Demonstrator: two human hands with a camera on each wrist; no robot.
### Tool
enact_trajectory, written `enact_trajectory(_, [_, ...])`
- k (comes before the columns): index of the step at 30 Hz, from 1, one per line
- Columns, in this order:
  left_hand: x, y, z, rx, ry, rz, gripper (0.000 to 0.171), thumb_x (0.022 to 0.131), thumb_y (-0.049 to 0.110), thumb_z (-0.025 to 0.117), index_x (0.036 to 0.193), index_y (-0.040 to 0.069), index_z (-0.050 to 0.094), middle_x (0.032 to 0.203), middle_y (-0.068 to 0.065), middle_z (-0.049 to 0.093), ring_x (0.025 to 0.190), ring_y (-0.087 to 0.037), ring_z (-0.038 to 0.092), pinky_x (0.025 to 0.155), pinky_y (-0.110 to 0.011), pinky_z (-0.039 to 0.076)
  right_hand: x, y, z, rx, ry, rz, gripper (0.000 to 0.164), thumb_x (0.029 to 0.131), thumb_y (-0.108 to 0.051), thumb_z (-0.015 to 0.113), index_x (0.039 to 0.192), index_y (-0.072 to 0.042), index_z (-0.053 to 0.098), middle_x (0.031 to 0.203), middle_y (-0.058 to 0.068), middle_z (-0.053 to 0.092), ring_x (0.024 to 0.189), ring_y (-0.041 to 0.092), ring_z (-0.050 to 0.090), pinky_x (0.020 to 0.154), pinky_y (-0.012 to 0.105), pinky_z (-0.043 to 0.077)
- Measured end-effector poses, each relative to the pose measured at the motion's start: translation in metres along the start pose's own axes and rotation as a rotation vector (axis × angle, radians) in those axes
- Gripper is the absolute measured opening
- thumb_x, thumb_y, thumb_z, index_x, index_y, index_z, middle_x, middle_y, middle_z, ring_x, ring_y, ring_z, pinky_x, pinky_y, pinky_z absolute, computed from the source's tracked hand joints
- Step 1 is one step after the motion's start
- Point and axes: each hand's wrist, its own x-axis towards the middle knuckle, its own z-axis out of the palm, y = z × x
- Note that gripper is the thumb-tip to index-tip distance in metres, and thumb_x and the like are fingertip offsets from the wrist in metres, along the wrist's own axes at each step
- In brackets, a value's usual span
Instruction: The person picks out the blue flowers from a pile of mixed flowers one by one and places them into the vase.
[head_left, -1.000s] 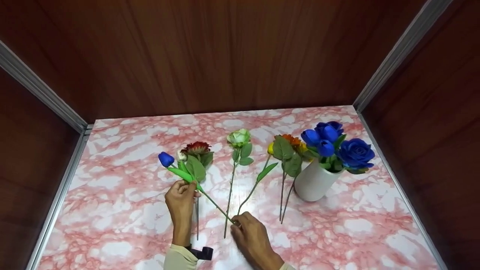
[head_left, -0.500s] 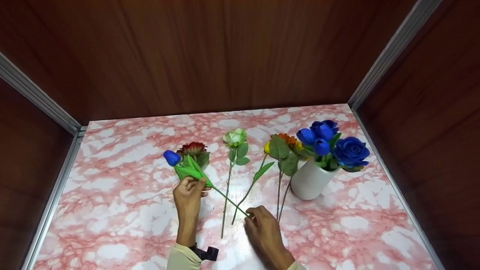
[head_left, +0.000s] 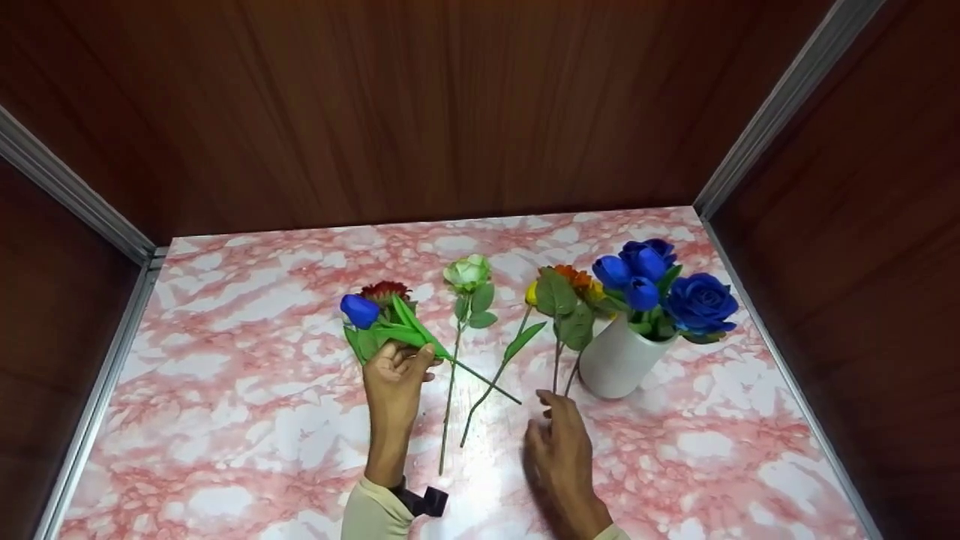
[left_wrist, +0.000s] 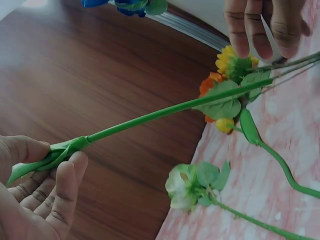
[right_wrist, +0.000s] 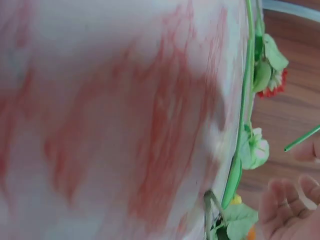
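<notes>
My left hand [head_left: 396, 379] pinches a blue artificial tulip [head_left: 360, 310] by its green leaves, just above the bare stem. That stem [left_wrist: 165, 116] slants down to the right, its lower end free in the air. Behind the tulip lies a dark red flower [head_left: 387, 290], partly covered by it. My right hand [head_left: 564, 444] is apart from the tulip stem, fingers loosely bent with nothing between them. It is close to the lower stems of an orange flower [head_left: 574, 276] and a yellow flower. In the right wrist view, the right hand's fingers [right_wrist: 285, 197] appear near the stem tip.
A white vase [head_left: 624, 360] with several blue flowers [head_left: 701, 301] stands at the right. A pale green rose [head_left: 468, 272] and a yellow tulip with a curved stem [head_left: 487, 394] lie mid-table. Dark wooden panels [head_left: 420, 112] border the pink marbled table [head_left: 247, 360].
My left hand has moved right and slightly up with the blue tulip. My right hand has let go of its stem end and shifted right, towards the orange and yellow flowers' stems.
</notes>
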Motion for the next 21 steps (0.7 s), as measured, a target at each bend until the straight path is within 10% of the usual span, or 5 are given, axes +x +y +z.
enact_trajectory(21, [-0.016,0.037,0.022,-0.067,-0.094,0.146,0.017,0.085,-0.003,0.069,0.097,-0.013,0.062,0.079,-0.023,0.068,0.065,-0.027,0.069,0.053,-0.026,0.052,0.015,0.017,-0.029,0.051,0.164,0.355,0.043,0.080,-0.011,0.075,0.118,-0.003,0.057,0.102,0.012,0.060,0.089,0.026,0.059,0.072,0.043,0.047])
